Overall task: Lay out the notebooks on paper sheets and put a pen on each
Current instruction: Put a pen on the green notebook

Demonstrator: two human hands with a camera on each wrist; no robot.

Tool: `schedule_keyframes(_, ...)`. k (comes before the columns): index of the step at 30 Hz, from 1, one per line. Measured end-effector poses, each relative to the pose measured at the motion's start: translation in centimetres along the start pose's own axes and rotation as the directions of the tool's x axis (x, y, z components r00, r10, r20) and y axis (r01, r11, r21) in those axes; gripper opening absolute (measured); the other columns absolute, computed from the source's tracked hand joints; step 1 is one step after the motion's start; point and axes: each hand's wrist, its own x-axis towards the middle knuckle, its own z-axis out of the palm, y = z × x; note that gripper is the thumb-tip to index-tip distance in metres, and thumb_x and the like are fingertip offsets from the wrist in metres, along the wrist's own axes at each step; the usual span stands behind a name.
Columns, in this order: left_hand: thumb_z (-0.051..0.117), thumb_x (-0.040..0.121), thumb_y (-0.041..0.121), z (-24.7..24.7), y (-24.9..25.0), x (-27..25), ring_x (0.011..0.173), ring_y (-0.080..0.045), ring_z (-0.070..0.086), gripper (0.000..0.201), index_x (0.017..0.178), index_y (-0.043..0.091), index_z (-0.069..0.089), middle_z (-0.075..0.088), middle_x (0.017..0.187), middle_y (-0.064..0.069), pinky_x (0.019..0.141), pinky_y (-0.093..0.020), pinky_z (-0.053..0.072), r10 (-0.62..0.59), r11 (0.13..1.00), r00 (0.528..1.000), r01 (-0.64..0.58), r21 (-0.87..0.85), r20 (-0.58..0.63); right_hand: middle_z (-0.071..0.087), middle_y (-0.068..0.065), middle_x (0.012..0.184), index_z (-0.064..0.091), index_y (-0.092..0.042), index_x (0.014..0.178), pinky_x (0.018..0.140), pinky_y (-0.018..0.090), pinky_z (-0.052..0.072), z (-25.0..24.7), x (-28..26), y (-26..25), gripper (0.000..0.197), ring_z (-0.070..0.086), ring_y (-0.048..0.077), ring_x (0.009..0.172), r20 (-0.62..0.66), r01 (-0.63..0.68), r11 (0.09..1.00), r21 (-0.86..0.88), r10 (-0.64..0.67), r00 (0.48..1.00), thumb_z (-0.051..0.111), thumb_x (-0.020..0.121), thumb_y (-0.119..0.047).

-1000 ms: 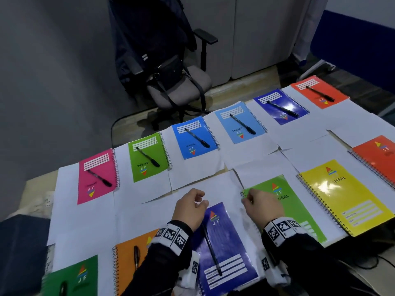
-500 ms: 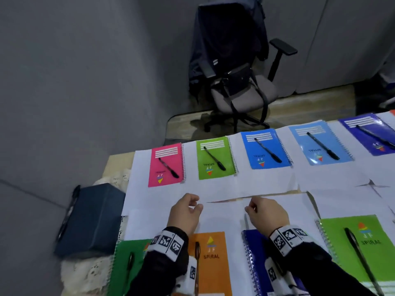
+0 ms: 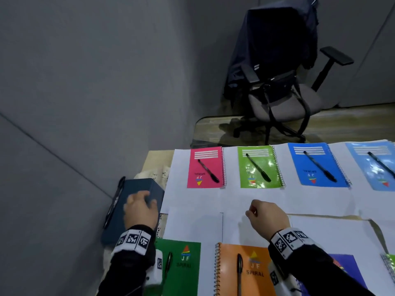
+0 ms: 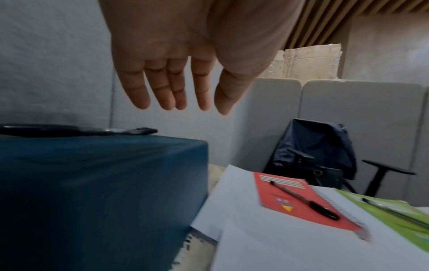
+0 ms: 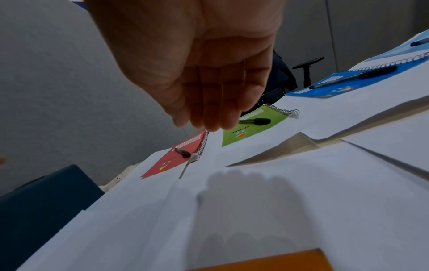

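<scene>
Notebooks on white paper sheets (image 3: pixel 198 201), catalogued outward from the dark blue box (image 3: pixel 136 212) at the table's left edge; far row, running rightward from the box: pink notebook (image 3: pixel 205 167), light green notebook (image 3: pixel 258 167), blue notebook (image 3: pixel 316 165), pale blue notebook (image 3: pixel 372 165) cut by the frame edge, each lying flat on its own sheet with a black pen resting diagonally on the cover, e.g. pen on the pink notebook (image 3: pixel 208 170); near row, also rightward from the box: dark green notebook (image 3: pixel 181 268) just beside the box's near corner, orange notebook (image 3: pixel 241 272), then a purple notebook (image 3: pixel 346 268) partly hidden by a sleeve, the first two each with a pen lying lengthwise; loose black pen (image 3: pixel 113 201) lying along the far-left top edge of the box, against the grey wall; left hand (image 3: pixel 141 210) over the top of the box, fingers (image 4: pixel 162 88) straight and slightly spread, nothing held, apart from the loose pen; right hand (image 3: pixel 267 216) above a bare sheet to the right of the box, between the two rows, fingers loosely curled, nothing held, its shadow on the paper below; office chair (image 3: pixel 284 82) draped with a dark jacket, on the floor beyond the far row.
</scene>
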Motion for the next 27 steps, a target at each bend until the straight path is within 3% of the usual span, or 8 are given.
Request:
schedule_keyframes(6, 0.060, 0.088, 0.014, -1.8, -3.9, 2.6, 0.118, -0.041, 0.041, 0.044, 0.131, 0.007, 0.049, 0.045, 0.128, -0.023, 0.093, -0.052, 0.038, -0.154, 0.981, 0.985, 0.162, 0.105, -0.082, 0.067, -0.002, 0.091, 0.061, -0.020, 0.092, 0.061, 0.024, 0.042, 0.5, 1.0, -1.9, 0.018, 0.061, 0.019, 0.088, -0.007, 0.008, 1.000, -0.017, -0.008, 1.000, 0.051, 0.092, -0.035)
schedule_keyframes(11, 0.058, 0.088, 0.010, -2.1, -6.9, 3.8, 0.114, -0.042, 0.045, 0.037, 0.122, -0.003, 0.049, 0.049, 0.122, -0.027, 0.090, -0.052, 0.040, -0.208, 0.957, 0.976, 0.216, 0.191, -0.065, 0.067, -0.003, 0.091, 0.061, -0.021, 0.092, 0.061, 0.024, 0.040, 1.2, 1.5, -3.1, 0.018, 0.062, 0.018, 0.089, 0.010, 0.021, 0.999, -0.028, -0.021, 1.000, 0.051, 0.092, -0.036)
schedule_keyframes(15, 0.056, 0.090, 0.011, -2.0, -7.7, 4.3, 0.114, -0.040, 0.049, 0.032, 0.118, -0.005, 0.051, 0.053, 0.120, -0.026, 0.089, -0.048, 0.042, -0.222, 0.947, 0.975, 0.220, 0.234, -0.018, 0.067, -0.004, 0.089, 0.051, -0.025, 0.081, 0.061, 0.024, 0.040, 1.9, 1.4, -3.9, 0.015, 0.062, 0.018, 0.089, 0.025, 0.028, 0.999, -0.024, -0.027, 0.999, 0.051, 0.091, -0.037)
schedule_keyframes(22, 0.059, 0.088, 0.015, -1.7, -8.0, 4.7, 0.111, -0.039, 0.051, 0.034, 0.121, 0.004, 0.059, 0.055, 0.118, -0.022, 0.089, -0.045, 0.045, -0.222, 0.945, 0.975, 0.208, 0.251, 0.028, 0.055, -0.006, 0.076, 0.050, -0.025, 0.079, 0.059, 0.024, 0.039, 2.3, 1.5, -3.7, 0.015, 0.062, 0.018, 0.086, 0.029, 0.028, 0.999, -0.018, -0.027, 0.999, 0.051, 0.090, -0.036)
schedule_keyframes(27, 0.056, 0.090, 0.013, -1.9, -7.7, 4.4, 0.103, -0.035, 0.058, 0.022, 0.110, 0.010, 0.065, 0.062, 0.112, -0.018, 0.085, -0.039, 0.049, -0.196, 0.970, 0.978, 0.184, 0.157, 0.067, 0.056, -0.006, 0.076, 0.050, -0.024, 0.080, 0.059, 0.024, 0.039, 2.5, 1.2, -3.5, 0.015, 0.062, 0.018, 0.086, 0.041, 0.027, 0.999, -0.020, -0.027, 0.999, 0.051, 0.091, -0.035)
